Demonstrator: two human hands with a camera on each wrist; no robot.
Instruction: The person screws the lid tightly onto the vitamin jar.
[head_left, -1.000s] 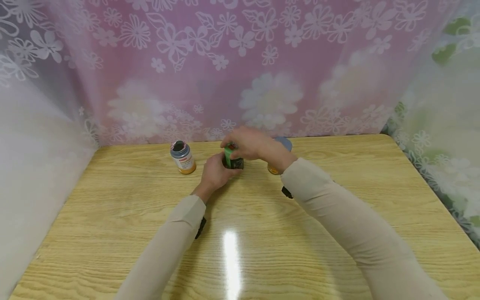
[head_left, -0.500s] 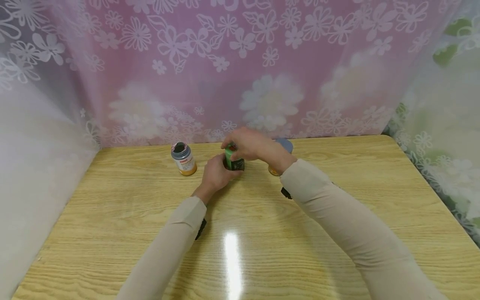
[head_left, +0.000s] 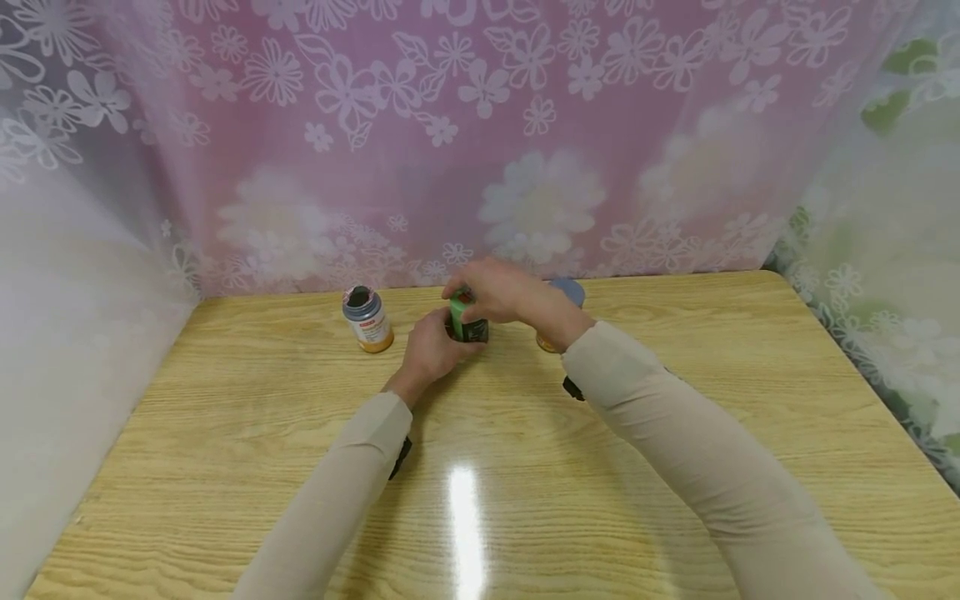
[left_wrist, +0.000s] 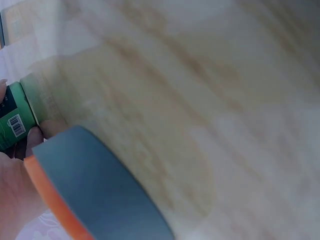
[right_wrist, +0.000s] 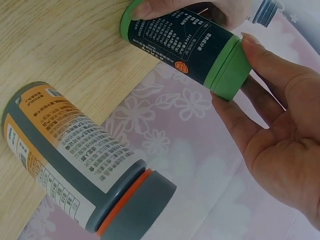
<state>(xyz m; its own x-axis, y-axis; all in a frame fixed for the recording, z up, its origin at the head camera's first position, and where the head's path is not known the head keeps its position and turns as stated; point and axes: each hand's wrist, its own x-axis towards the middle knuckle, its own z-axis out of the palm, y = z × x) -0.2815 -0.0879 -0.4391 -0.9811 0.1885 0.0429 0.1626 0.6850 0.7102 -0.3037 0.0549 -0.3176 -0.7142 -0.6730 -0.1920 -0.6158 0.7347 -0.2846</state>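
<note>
Pink floral cloth (head_left: 420, 183) hangs behind a wood-grained surface (head_left: 570, 517). Standing on it, long axis upright, the green-and-black bottle (head_left: 474, 331) sits within the left grip (head_left: 432, 345), curled round its lower body; directly above, the right grip (head_left: 497, 289) pinches the green cap (right_wrist: 234, 75). Both hands touch it, neither nearer. Its dark label (right_wrist: 172, 42) is finely printed in white.

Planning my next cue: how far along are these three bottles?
Apparently done: the leftmost bottle stands open. In hand: the left hand grips the green bottle while the right hand holds its green lid. Probably remaining: the rightmost bottle, its grey lid on.
</note>
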